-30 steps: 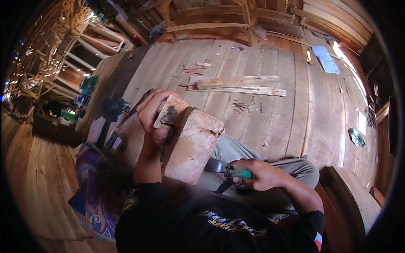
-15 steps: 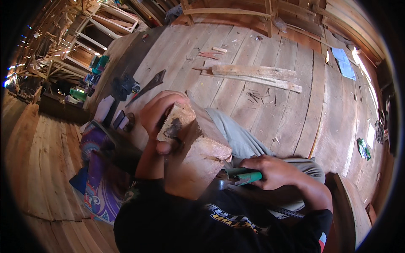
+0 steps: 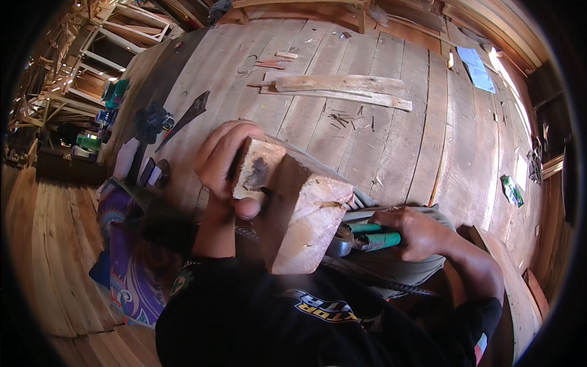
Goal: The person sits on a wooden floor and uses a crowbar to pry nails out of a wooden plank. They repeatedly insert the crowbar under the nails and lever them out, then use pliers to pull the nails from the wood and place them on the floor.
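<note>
A thick piece of timber (image 3: 315, 223) with rough sawn ends rises in front of my chest, over my lap. My left hand (image 3: 221, 160) is wrapped round its left part, thumb at the lower edge of an end with a dark stain. The fingertips on the far side are hidden. My right hand (image 3: 422, 235) is closed round the green handles of a pair of pincers (image 3: 374, 237). Their rounded metal head is against or close beside the timber's right side; the wood partly hides the jaws, so I cannot tell whether they bite on anything.
Several loose nails (image 3: 347, 118) lie on the plank floor beyond the timber, near thin boards (image 3: 342, 85). A dark tapered blade (image 3: 188, 116) rests at the left. Purple patterned cloth (image 3: 137, 275) is by my left side, a plank (image 3: 510, 293) by my right.
The view has shifted, so the floor things sit farther left and higher. The timber and pincers appear farther right, and the timber's angle differs slightly. Both hands keep their holds.
</note>
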`<state>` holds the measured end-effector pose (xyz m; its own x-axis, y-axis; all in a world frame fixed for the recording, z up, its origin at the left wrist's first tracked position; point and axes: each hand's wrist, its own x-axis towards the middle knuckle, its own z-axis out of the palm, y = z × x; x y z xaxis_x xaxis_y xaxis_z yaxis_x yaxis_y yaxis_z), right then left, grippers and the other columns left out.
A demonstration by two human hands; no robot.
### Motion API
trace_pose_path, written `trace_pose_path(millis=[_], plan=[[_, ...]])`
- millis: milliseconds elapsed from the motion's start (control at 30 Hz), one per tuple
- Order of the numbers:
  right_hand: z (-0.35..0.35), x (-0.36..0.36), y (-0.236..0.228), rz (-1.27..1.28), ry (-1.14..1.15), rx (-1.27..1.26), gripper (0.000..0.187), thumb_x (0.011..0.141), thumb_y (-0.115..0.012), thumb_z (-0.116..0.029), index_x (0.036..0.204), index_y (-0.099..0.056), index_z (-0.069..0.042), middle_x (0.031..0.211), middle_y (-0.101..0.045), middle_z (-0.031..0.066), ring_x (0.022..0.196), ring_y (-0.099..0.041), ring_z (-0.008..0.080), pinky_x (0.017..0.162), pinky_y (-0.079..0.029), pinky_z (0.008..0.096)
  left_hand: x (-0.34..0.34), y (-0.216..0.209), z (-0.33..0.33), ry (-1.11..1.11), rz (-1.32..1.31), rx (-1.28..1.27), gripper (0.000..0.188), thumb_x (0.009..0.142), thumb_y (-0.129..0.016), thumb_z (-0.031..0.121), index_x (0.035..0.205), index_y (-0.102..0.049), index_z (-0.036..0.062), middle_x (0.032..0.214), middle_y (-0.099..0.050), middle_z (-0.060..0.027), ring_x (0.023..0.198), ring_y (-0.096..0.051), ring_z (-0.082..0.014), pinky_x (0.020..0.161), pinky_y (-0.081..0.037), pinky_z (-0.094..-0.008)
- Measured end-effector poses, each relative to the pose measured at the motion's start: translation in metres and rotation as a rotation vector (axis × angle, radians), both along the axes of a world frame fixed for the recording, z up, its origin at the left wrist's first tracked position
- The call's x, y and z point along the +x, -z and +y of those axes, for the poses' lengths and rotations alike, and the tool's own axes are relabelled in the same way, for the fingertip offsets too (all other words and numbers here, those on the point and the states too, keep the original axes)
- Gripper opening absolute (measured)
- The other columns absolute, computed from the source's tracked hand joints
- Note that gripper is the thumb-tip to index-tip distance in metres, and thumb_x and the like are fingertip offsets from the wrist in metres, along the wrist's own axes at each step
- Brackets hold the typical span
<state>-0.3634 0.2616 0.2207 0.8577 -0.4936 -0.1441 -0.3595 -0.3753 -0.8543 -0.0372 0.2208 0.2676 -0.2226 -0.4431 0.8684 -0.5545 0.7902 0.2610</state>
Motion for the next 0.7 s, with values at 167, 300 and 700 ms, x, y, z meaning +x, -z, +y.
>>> trace_pose_path(millis=[167, 300, 700], plan=[[-0.015, -0.009, -0.018, 0.041, -0.07, 0.002, 0.054, 0.056, -0.061, -0.003, 0.109, -0.052, 0.004, 0.101, -0.061, 0.0231, 0.098, -0.058, 0.0435, 0.085, -0.047, 0.0481, -0.003, -0.005, 0.006, -0.069, 0.012, 0.021, 0.104, 0.074, -0.034, 0.088, 0.087, -0.06, -0.0117, 0.076, -0.062, -0.0203, 0.07, -0.064, -0.0333, 0.066, -0.053, -0.0382], [-0.016, -0.019, -0.034, 0.147, -0.043, 0.039, 0.05, 0.06, -0.061, -0.004, 0.109, -0.054, 0.003, 0.1, -0.061, 0.0214, 0.095, -0.059, 0.0413, 0.084, -0.048, 0.0459, -0.008, -0.013, 0.008, -0.094, -0.008, 0.091, 0.102, 0.074, -0.036, 0.087, 0.088, -0.06, -0.0114, 0.076, -0.061, -0.0202, 0.072, -0.064, -0.0341, 0.069, -0.052, -0.0403], [-0.033, -0.009, -0.095, 0.394, -0.131, -0.065, 0.033, 0.073, -0.056, -0.004, 0.106, -0.057, 0.0, 0.089, -0.064, 0.0221, 0.088, -0.064, 0.0369, 0.077, -0.051, 0.0466, 0.013, 0.005, 0.02, -0.123, 0.094, -0.002, 0.101, 0.074, -0.038, 0.087, 0.088, -0.059, -0.0108, 0.076, -0.06, -0.0199, 0.071, -0.062, -0.0344, 0.069, -0.052, -0.0417]])
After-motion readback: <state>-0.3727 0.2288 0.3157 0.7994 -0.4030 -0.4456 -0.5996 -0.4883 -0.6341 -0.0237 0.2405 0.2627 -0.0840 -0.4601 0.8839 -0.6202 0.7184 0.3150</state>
